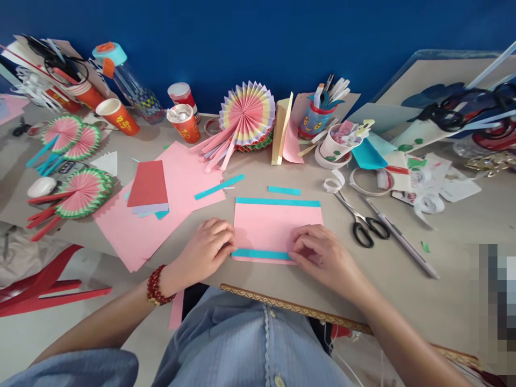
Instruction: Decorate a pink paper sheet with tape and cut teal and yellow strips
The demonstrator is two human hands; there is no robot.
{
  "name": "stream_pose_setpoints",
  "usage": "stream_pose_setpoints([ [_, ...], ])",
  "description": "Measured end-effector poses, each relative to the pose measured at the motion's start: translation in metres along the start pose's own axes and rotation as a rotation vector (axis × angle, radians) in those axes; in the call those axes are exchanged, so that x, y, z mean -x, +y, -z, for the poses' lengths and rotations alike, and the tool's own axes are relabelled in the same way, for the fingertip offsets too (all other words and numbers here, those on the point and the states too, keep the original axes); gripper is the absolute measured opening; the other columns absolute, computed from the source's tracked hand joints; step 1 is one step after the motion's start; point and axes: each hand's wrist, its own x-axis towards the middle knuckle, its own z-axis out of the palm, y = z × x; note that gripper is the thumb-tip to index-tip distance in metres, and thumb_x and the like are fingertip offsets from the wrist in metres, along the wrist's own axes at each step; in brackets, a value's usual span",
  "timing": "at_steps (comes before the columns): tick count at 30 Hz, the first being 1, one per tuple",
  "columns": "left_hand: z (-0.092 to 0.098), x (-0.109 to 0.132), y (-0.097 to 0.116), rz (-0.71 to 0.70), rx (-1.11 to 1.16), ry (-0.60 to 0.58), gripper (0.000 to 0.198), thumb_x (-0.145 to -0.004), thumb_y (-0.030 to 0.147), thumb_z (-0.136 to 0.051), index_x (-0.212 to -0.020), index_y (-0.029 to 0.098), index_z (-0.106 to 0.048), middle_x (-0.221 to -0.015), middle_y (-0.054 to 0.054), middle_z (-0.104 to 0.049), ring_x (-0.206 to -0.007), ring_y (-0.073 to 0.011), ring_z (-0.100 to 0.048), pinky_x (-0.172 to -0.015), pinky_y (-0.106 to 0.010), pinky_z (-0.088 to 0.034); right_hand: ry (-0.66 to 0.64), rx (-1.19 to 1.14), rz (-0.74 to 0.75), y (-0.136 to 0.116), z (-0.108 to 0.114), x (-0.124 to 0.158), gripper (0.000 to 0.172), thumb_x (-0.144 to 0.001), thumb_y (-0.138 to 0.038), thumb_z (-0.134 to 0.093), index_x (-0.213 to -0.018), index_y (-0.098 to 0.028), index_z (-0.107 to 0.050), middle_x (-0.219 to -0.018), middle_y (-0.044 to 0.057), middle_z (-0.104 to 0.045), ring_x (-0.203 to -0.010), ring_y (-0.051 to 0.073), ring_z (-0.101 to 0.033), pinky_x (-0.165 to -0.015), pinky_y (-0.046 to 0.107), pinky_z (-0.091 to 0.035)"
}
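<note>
A pink paper sheet (264, 223) lies flat on the table in front of me. A blue paper strip (278, 203) runs along its far edge. Near the front edge lies a second blue paper strip (262, 253), a narrow pink margin showing below it. The thumb and fingertips of my left hand (205, 244) are closed at this strip's left end. At the other end, my right hand (318, 250) pinches it between thumb and finger, covering the sheet's lower right corner.
Scissors (363, 220) and a grey utility knife (403, 239) lie to the right. Pink sheets (157, 231) with a red paper stack (148, 183) on them are at left. Pleated paper fans (246, 113), orange cups (183, 123) and a pen holder (316, 121) line the back.
</note>
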Motion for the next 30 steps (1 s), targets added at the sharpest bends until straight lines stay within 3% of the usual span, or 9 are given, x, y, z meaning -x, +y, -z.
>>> stream_pose_setpoints([
  [30, 0.0014, 0.0042, 0.0074, -0.042, -0.093, -0.03, 0.012, -0.1, 0.018, -0.05, -0.09, 0.017, -0.057, -0.108, -0.006, -0.058, -0.102, -0.0227, -0.049, -0.093, -0.042, -0.042, -0.063, -0.019, 0.008, 0.0052, 0.0018, 0.0007, 0.013, -0.087, -0.017, -0.063, -0.078, -0.024, -0.06, -0.103, 0.003, -0.064, -0.102, 0.024, -0.058, -0.088, 0.042, -0.047],
])
